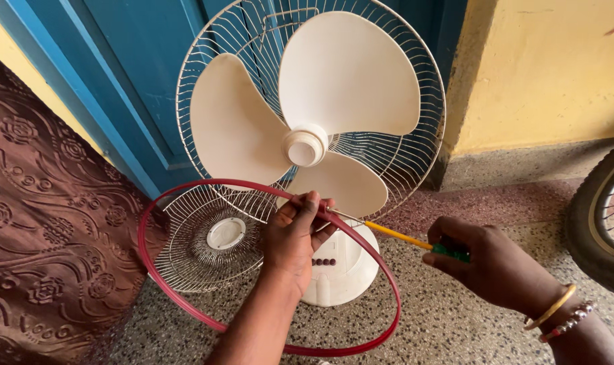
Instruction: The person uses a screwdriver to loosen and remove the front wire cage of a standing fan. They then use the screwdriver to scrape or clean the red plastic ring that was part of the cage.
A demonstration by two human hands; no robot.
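Left hand (295, 238) pinching red rim ring (185, 307) just below fan blades (307, 108). Right hand (486, 260) gripping screwdriver (388, 233), tip at ring. Risk: tip slipping off, jabbing fingers.

Bare forearms, no sleeves; right wrist (557, 314) with gold bangle (552, 307), beaded bracelet (569, 321)
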